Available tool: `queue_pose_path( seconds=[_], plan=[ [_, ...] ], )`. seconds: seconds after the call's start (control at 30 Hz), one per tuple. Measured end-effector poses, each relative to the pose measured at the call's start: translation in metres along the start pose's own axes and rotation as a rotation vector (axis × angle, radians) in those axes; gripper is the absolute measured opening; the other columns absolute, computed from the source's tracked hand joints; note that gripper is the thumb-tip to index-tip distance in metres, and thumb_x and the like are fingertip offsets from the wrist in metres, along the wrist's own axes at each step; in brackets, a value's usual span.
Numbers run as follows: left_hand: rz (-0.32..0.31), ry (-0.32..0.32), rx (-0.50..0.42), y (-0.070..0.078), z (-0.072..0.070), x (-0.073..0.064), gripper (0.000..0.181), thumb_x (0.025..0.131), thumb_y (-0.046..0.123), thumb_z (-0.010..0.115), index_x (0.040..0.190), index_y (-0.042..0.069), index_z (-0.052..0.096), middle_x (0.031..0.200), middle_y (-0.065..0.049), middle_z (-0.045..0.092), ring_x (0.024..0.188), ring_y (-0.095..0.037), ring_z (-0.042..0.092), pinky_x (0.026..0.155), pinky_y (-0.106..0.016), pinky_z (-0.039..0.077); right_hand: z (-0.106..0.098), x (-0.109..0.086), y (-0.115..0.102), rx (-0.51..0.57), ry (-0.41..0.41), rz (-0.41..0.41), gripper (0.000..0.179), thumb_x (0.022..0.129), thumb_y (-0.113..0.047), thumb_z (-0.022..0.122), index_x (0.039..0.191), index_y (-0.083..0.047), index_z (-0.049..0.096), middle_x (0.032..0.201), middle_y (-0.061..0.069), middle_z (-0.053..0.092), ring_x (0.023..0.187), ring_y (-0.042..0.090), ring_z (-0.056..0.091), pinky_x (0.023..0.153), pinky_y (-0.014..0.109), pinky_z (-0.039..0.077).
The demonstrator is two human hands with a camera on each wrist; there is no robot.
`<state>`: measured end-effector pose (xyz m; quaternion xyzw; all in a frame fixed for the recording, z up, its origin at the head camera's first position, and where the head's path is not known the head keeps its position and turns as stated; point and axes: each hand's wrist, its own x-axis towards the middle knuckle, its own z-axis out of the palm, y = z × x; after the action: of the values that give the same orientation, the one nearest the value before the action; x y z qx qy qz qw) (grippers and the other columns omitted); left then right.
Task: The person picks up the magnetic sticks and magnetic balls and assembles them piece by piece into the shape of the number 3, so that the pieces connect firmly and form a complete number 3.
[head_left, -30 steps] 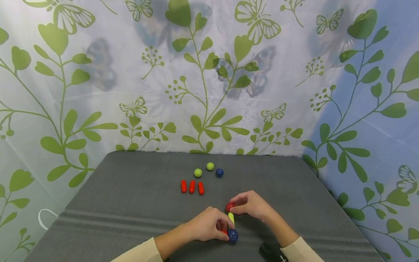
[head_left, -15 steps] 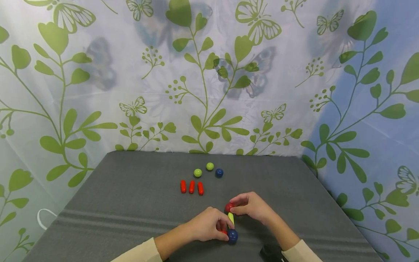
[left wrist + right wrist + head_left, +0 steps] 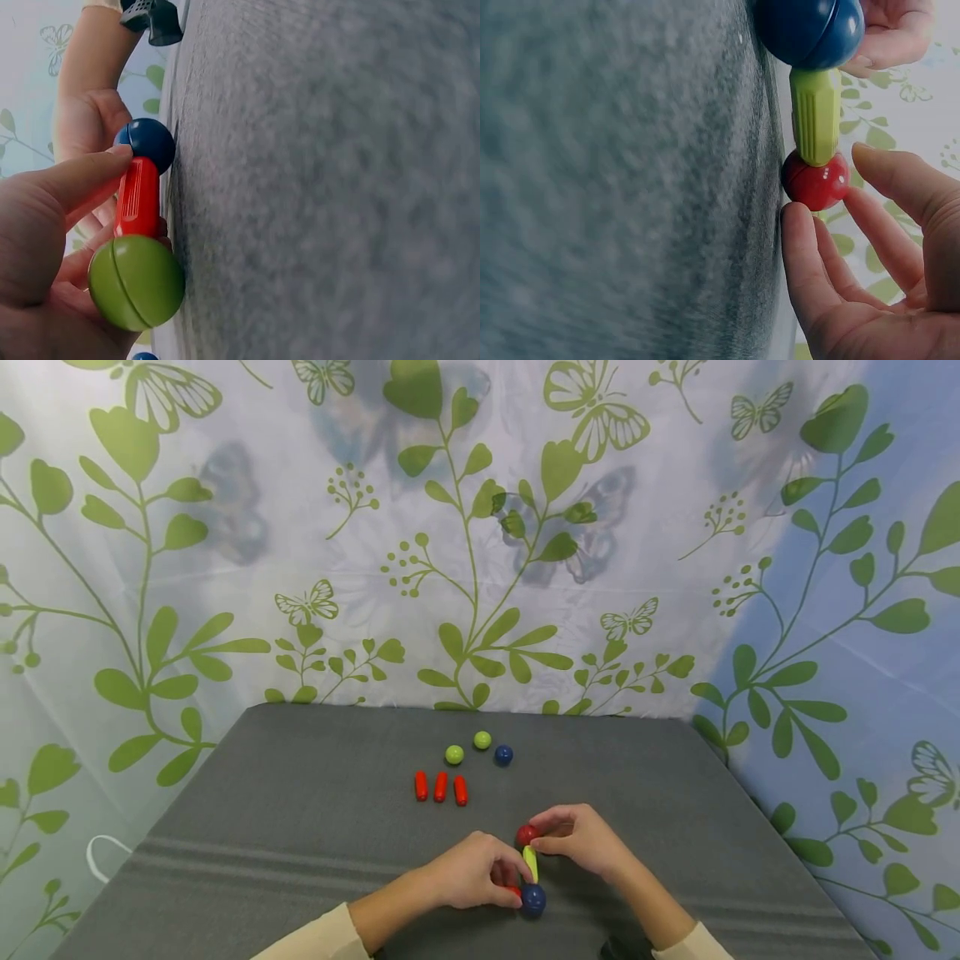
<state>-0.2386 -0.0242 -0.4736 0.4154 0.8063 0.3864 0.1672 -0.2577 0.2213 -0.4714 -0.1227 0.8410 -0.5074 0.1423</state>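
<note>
My left hand grips a red rod that joins a green ball to a blue ball. Its thumb tip lies at the blue ball. From that ball a lime-green ribbed rod runs away to a red ball at its far end. Around the red ball my right hand is spread loosely, with a fingertip right at the ball and the thumb slightly off it. In the head view the left hand hides the green ball and most of the red rod.
Farther back on the grey table lie three red rods in a row. Behind them sit two lime balls and a loose blue ball. A leaf-patterned curtain hangs along the table's back edge.
The thumb and fingers of my right hand have loosened from the red ball and shifted slightly right. My left hand keeps its grip on the red rod.
</note>
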Motion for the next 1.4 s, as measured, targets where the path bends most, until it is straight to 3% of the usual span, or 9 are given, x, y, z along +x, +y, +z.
queue_pose_path(
  seconds=[0.17,0.47,0.63,0.87,1.0,1.13,1.27,1.4],
  plan=[
    [-0.032,0.026,-0.055,-0.001,-0.005,-0.002,0.019,0.090,0.019,0.080,0.109,0.016,0.078,0.076,0.011,0.069,0.065,0.003,0.060,0.063,-0.017,0.053,0.002,-0.003,0.000,0.006,0.020,0.024,0.031,0.088,-0.027,0.082,0.114,-0.011,0.077,0.107,0.006,0.076,0.100,0.021,0.074,0.080,0.036,0.058],
    [-0.067,0.134,-0.038,-0.013,-0.024,-0.006,0.019,0.090,0.019,0.079,0.107,0.011,0.078,0.082,0.009,0.073,0.069,0.001,0.063,0.067,-0.018,0.053,0.007,-0.013,-0.006,0.033,0.050,0.037,0.033,0.087,-0.026,0.083,0.114,-0.008,0.076,0.111,0.009,0.074,0.097,0.022,0.073,0.079,0.038,0.058],
    [-0.094,0.206,-0.009,-0.024,-0.036,-0.008,0.019,0.091,0.021,0.079,0.107,0.011,0.078,0.086,0.008,0.074,0.072,-0.003,0.064,0.068,-0.021,0.053,0.010,-0.017,-0.005,0.023,0.073,0.044,0.034,0.086,-0.028,0.084,0.114,-0.010,0.076,0.110,0.007,0.075,0.092,0.019,0.071,0.076,0.035,0.057],
    [-0.146,0.367,0.110,-0.040,-0.062,-0.014,0.018,0.092,0.019,0.077,0.107,0.010,0.078,0.088,0.007,0.072,0.076,-0.007,0.062,0.069,-0.025,0.052,0.015,-0.023,-0.009,0.045,0.079,0.068,0.032,0.086,-0.023,0.084,0.112,-0.008,0.076,0.097,0.005,0.074,0.082,0.018,0.068,0.069,0.034,0.057],
    [-0.223,0.474,0.135,-0.051,-0.081,-0.017,0.014,0.092,0.016,0.076,0.104,0.010,0.077,0.086,0.006,0.071,0.079,-0.010,0.062,0.072,-0.029,0.053,0.017,-0.026,-0.010,0.060,0.064,0.100,0.032,0.085,-0.023,0.084,0.111,-0.008,0.076,0.091,0.003,0.073,0.078,0.017,0.067,0.067,0.034,0.058],
    [-0.338,0.554,0.161,-0.066,-0.096,-0.018,0.012,0.092,0.013,0.076,0.104,0.010,0.077,0.085,0.004,0.070,0.074,-0.010,0.060,0.068,-0.030,0.052,0.019,-0.029,-0.010,0.094,0.040,0.097,0.033,0.085,-0.020,0.084,0.113,-0.006,0.075,0.094,0.006,0.075,0.082,0.017,0.069,0.071,0.035,0.061],
    [-0.434,0.570,0.192,-0.076,-0.107,-0.020,0.014,0.092,0.012,0.076,0.105,0.008,0.077,0.084,0.000,0.070,0.069,-0.013,0.060,0.063,-0.031,0.051,0.020,-0.033,-0.010,0.114,0.007,0.084,0.036,0.086,-0.018,0.083,0.118,-0.003,0.073,0.098,0.008,0.075,0.085,0.018,0.069,0.073,0.037,0.062],
    [-0.502,0.561,0.205,-0.081,-0.114,-0.022,0.015,0.091,0.013,0.076,0.105,0.007,0.077,0.090,-0.006,0.072,0.075,-0.018,0.063,0.066,-0.035,0.053,0.021,-0.034,-0.010,0.134,-0.017,0.082,0.039,0.086,-0.016,0.082,0.121,-0.001,0.071,0.097,0.008,0.074,0.085,0.019,0.069,0.074,0.039,0.063]
  ],
)
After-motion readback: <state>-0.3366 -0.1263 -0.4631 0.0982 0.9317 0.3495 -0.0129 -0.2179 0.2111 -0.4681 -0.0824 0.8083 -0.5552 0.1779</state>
